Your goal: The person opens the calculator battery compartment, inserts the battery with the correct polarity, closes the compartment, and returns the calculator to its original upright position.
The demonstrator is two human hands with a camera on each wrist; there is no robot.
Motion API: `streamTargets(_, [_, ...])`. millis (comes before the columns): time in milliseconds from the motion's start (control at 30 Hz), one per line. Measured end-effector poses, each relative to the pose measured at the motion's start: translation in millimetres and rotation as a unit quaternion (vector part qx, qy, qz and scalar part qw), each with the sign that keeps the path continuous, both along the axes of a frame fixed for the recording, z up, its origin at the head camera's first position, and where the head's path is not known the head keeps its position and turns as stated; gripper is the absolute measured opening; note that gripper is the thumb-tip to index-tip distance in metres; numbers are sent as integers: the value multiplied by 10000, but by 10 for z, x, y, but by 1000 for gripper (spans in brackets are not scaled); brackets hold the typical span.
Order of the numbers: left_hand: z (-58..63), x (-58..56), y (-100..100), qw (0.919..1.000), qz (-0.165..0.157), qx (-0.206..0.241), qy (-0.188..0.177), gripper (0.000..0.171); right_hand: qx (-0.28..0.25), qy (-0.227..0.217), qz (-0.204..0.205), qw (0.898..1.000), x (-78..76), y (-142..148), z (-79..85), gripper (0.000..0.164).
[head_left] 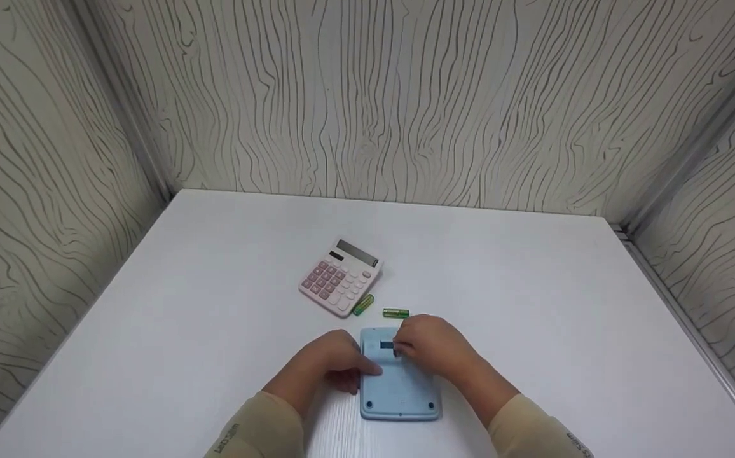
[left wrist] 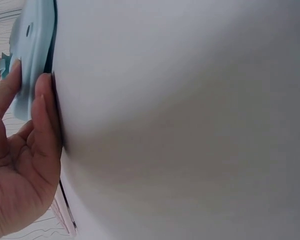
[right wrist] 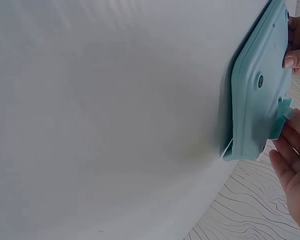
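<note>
A light blue calculator [head_left: 399,389] lies back side up on the table, with the dark slot of its battery compartment [head_left: 386,345] uncovered near the far end. My left hand [head_left: 341,357] grips its left edge, thumb on the back and fingers along the side. Over the compartment, my right hand [head_left: 434,343] pinches a small blue-green battery cover [right wrist: 281,118] between thumb and fingertips. In the right wrist view the cover stands tilted up against the calculator's back. Just beyond lie two green batteries, one [head_left: 396,313] near the right hand and another [head_left: 363,305] farther left.
A pink and white calculator [head_left: 342,278] lies face up beyond the hands, its lower right edge beside one battery. The white table [head_left: 533,286] is bounded by wood-patterned panels [head_left: 367,102] at the back and both sides.
</note>
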State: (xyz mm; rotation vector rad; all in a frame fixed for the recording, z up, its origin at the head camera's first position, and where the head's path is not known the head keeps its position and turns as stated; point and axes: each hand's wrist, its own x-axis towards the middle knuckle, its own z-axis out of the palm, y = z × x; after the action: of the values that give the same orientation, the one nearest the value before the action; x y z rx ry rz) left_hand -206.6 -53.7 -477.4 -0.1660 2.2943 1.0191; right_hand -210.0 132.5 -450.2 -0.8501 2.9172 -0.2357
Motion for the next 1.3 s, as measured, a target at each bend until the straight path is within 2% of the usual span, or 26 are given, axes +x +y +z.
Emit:
streamTargets(200, [-5,-12,0,10000,-29,-65,-23,35,-26,456,84,9989,21,-11,6,7])
streamTargets(333, [4,-14,-3,9999,-102,-95,10,35,-392,598,17,9974,11,24,17,5])
streamTargets(500, [7,-11,-9,10000,-80,-12,25,34,-788,786,-279,9934,-44,135,68,5])
streamTargets(700, [17,-1,-14,9999,-103,79,34,33,-887,612,-800,9910,-121,300,78,6])
streamTargets(967, [36,-1,-5,9999,-154,71,4,31,-507,154,-1416,9885,-235,513,-3,5])
streamTargets(1167, [32,3,-2,9999,-129,-9,39,33,-216,125,-1496,9884,-280,628,-90,6])
streamTargets(1300, [36,4,-25,9999,-147,39,64,34,-103,164,-1379,9903,-281,658,-128,7])
